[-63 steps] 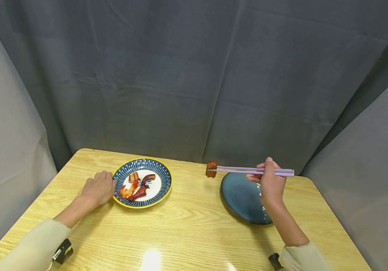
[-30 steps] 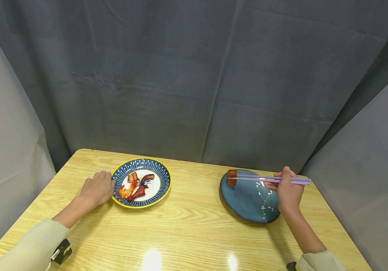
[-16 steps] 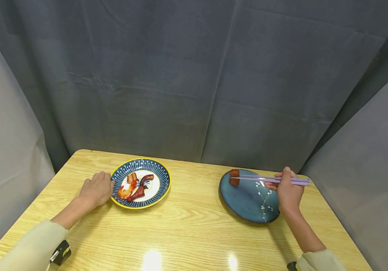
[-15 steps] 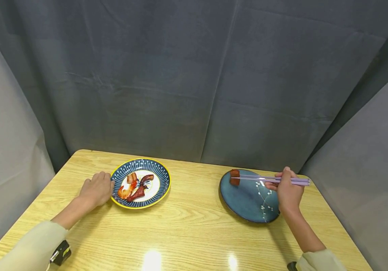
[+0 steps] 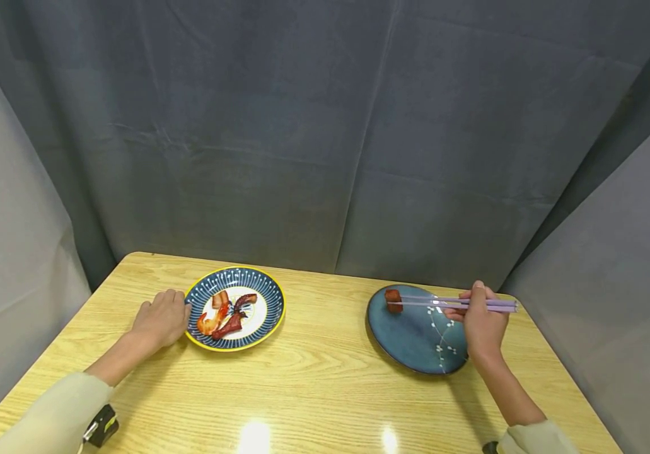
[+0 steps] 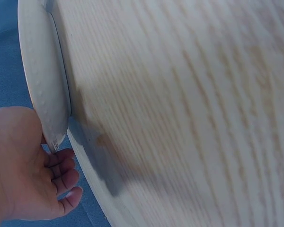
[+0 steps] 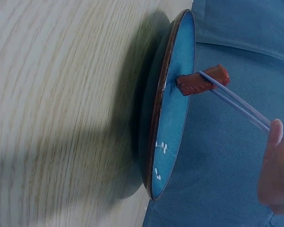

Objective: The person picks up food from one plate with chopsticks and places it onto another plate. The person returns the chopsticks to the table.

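In judgement, setting-down on the blue plate (image 5: pixel 410 350) is in hand; it calls for a steady wrist, the lower end seated before the tips part, and no sideways drag. Right hand (image 5: pixel 482 321) grips lilac chopsticks (image 7: pixel 248 109), tips astride the meat piece (image 7: pixel 194 84) at the blue plate's far left; pinch pressure cannot be told. Meat piece: reddish-brown, blocky, wrinkled-sided, slightly tilted. Left hand (image 5: pixel 161 318) holds the patterned plate's (image 5: pixel 270 302) rim, left of the blue plate.

Wooden table (image 5: pixel 325 372) under a yellow-rimmed plate (image 5: pixel 273 307) and blue plate (image 5: pixel 412 337).
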The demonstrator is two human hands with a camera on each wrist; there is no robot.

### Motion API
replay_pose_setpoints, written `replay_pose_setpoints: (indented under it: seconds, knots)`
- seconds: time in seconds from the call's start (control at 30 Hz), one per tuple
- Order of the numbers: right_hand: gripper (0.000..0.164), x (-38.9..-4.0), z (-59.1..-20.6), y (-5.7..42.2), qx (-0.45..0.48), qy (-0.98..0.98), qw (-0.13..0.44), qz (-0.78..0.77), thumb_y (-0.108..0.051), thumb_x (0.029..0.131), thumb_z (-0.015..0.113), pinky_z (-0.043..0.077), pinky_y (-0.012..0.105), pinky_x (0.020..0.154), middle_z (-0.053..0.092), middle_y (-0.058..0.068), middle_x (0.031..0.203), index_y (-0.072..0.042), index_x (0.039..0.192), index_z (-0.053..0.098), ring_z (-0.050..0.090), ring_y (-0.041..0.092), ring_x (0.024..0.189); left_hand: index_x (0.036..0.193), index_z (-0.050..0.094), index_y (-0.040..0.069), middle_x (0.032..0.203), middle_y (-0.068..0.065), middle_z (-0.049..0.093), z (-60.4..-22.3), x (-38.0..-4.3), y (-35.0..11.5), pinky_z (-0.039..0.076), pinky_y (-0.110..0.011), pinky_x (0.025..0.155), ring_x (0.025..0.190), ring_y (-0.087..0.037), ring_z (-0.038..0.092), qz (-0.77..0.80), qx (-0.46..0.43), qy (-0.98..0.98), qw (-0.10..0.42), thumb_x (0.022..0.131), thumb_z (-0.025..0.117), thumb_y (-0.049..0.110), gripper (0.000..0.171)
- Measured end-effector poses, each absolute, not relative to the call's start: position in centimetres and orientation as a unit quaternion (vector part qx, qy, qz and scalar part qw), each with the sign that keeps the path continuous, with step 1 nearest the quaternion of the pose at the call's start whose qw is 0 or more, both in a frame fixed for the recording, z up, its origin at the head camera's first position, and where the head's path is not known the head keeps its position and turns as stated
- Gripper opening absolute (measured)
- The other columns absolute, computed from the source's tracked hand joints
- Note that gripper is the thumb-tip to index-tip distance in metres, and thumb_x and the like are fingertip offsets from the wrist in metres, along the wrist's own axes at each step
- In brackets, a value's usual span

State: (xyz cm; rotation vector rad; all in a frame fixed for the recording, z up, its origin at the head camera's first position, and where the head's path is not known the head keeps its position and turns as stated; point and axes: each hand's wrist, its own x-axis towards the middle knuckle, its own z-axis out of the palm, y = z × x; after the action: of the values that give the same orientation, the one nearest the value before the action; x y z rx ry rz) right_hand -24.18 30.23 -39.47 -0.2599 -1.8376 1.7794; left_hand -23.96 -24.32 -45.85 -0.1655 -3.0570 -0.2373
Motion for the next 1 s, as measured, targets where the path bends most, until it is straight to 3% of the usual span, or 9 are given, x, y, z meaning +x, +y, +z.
replay_pose_setpoints:
  seconds: [0.4,1.0]
  knots:
    - [0.046,-23.94,-39.65,30.43,-0.090,-0.692,0.280,0.659,-0.027,0.105,0.049,0.050,0.024,0.044,0.065,0.009,0.060,0.016,0.090,0.058,0.064,0.014,0.044,0.111,0.053,-0.012,0.102,-0.023,0.053,-45.79,-23.89,-24.33,0.042,-0.058,0.078,0.103,-0.042,0.052,-0.078,-0.054,-0.995,0.034,0.103,0.044,0.018,0.032]
    - [0.048,-23.45,-40.39,30.60,-0.070,-0.738,0.276,0.611,-0.027,0.106,0.048,0.049,0.023,0.043,0.064,0.010,0.059,0.017,0.091,0.060,0.062,0.013,0.043,0.100,0.053,-0.009,0.091,-0.018,0.050,-45.75,-23.88,-24.42,0.043,-0.055,0.072,0.092,-0.039,0.053,-0.074,-0.062,-0.994,0.049,0.102,0.045,0.016,0.026]
